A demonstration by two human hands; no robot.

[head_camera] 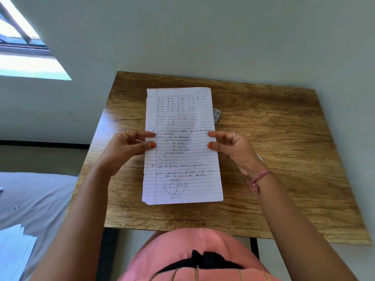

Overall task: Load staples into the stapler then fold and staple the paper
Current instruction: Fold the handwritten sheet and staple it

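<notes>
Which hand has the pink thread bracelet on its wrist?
The right hand, pinching the lined handwritten paper's right edge; the left hand's wrist is bare.

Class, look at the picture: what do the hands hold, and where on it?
Both hands, left and right, pinch the lined paper at its two long side edges, about halfway along.

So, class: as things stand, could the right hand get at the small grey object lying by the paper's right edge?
Probably yes. The small grey object lies on bare table just beyond the right hand, with nothing between them. But that hand is pinching the paper and must let go first.
</notes>
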